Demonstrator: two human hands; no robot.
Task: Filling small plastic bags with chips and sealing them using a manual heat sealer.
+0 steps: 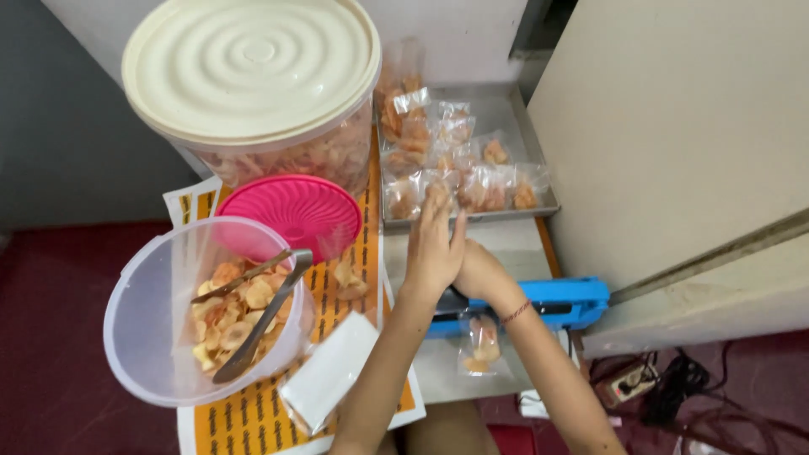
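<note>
Fingers of left hand (434, 244) spread flat over right hand (479, 271), above cluttered table (506, 240).

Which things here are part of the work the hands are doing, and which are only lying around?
In use:
- left hand, laid over the right hand
- blue sealer, pressed under the hands
- small bag of chips, its top in the sealer
- tray of filled bags

Lying about:
- lidded tub
- pink lid
- bowl with tongs
- white packet
- power strip
</note>
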